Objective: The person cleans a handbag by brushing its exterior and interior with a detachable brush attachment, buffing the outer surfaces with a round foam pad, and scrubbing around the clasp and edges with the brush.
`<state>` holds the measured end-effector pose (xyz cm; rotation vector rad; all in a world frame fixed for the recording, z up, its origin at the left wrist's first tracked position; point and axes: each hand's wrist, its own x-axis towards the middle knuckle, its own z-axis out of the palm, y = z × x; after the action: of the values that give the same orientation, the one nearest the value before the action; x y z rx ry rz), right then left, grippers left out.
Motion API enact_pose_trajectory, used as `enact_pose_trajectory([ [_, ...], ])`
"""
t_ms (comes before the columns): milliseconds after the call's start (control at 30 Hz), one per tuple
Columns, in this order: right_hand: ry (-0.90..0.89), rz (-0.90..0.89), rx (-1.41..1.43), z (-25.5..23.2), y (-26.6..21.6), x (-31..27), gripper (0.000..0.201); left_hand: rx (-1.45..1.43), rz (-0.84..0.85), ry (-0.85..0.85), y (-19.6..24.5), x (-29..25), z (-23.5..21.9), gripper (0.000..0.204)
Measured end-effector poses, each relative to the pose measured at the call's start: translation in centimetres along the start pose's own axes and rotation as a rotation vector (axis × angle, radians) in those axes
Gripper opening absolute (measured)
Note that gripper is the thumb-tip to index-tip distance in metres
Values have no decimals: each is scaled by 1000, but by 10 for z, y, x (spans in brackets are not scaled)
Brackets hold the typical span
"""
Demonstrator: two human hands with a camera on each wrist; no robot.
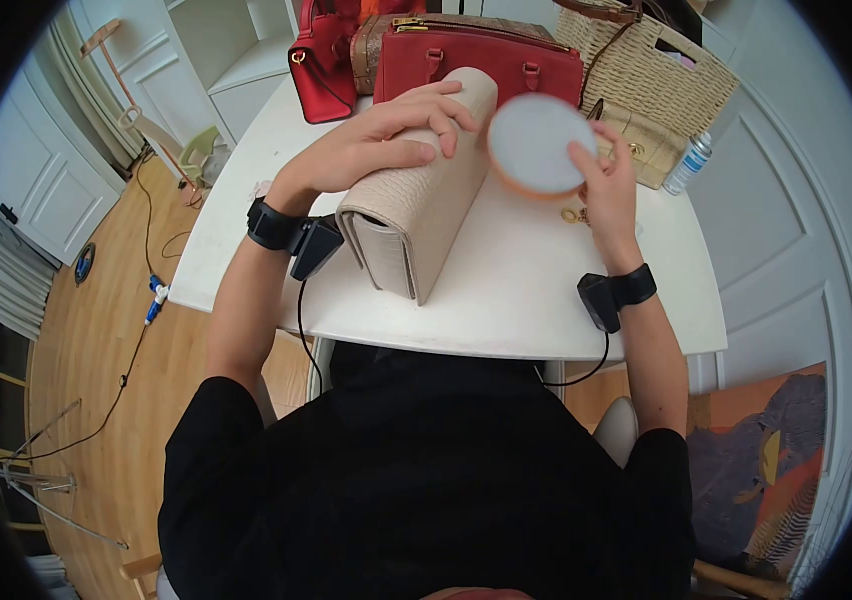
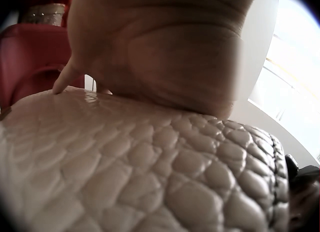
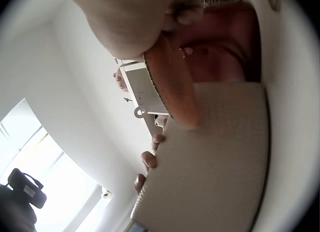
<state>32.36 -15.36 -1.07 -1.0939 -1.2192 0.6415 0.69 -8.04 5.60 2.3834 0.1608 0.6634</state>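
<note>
A beige handbag point(image 1: 441, 200) with a scale-like embossed surface stands on the white table, its folded end toward me. My left hand point(image 1: 381, 140) rests across its top, fingers spread with their tips at the far upper edge. In the left wrist view, the palm point(image 2: 165, 57) lies over the glossy textured leather point(image 2: 165, 157). My right hand point(image 1: 611, 190) pinches the rim of a round, pad-like disc point(image 1: 543, 145) with a whitish face and orange edge, blurred in the head view. In the right wrist view, the orange side point(image 3: 172, 87) overlaps the bag's smooth panel point(image 3: 215, 157).
Behind the beige bag are a red handbag point(image 1: 486, 65), a smaller red bag point(image 1: 324, 65) and a woven straw bag point(image 1: 646, 65). A gold-toned purse point(image 1: 636, 145) and a spray can point(image 1: 689, 163) stand at the right. Small gold hardware point(image 1: 574, 215) lies on the table point(image 1: 526, 300).
</note>
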Motion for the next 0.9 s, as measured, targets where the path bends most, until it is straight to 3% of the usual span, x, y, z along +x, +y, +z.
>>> enact_pose_trajectory([
  [133,70,-83,114,4,-7,-4,51,15,33,-16,2,1,-1,22],
  [233,-26,-125,-63,4,2,-4,55,27,106,-76,6,1,-4,19],
  [300,-257,63,-265,1,7,-5,53,43,117,-83,8,0,-5,21],
  [433,-321,141,-318,-9,17,3,42,98,85,-53,5,-1,-6,22],
  [500,-364,81,-633,-14,18,6,32,145,116,-3,2,1,-4,21],
  [633,-347,53,-649,-13,25,6,25,178,95,58,8,3,4,21],
  [700,-107,-121,-395,-8,19,4,25,96,71,56,10,5,6,26],
  [733,-108,-120,-398,-7,16,3,25,94,72,58,11,5,7,26],
  [800,-11,-111,-17,-1,7,2,22,164,112,62,13,6,5,27],
  [833,-14,-112,-16,3,1,0,22,165,110,64,15,6,5,27],
  [900,-56,65,303,11,-12,-8,19,184,95,84,18,6,7,25],
])
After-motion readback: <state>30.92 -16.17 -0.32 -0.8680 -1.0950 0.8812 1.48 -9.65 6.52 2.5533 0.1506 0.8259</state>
